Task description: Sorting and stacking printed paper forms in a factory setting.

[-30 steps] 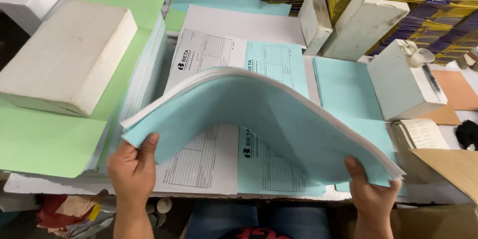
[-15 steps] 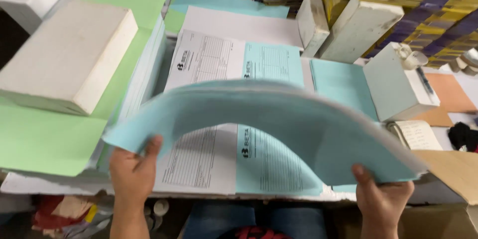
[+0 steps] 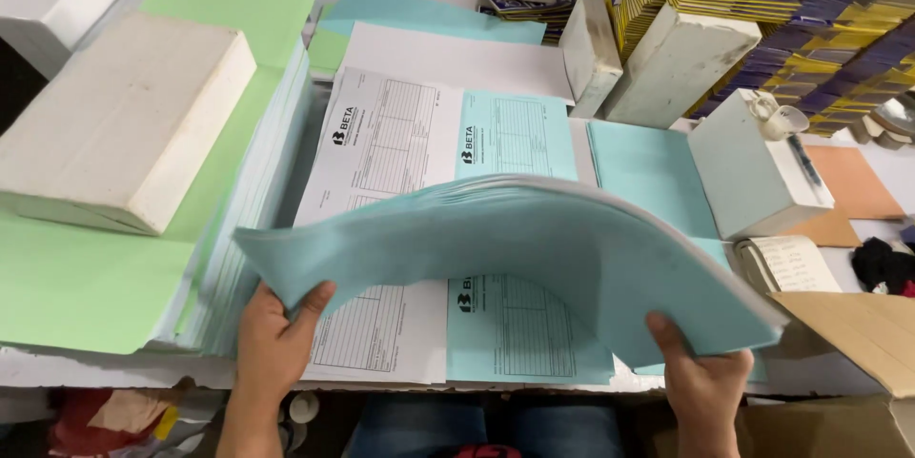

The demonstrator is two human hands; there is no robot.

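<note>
While you bow the thick stack of light-blue sheets upward above the counter, your left hand has its grip closed on the stack's near-left corner, thumb on top. Your right hand pinches the near-right edge, thumb pressed onto the blue face. At the near right, an open brown cardboard box shows only its flaps; its contents cannot be seen. Under the arch lie printed forms, a white one and a blue one, side by side. To your left, a white block weighs down a tall pile of green paper. To the right stands a white box with small items on top, and beyond it yellow-and-purple bundles. Compared with a moment ago, the stack's arch sits lower and flatter, with its right end dropped toward the cardboard flap, and your hands grip the same corners.
</note>
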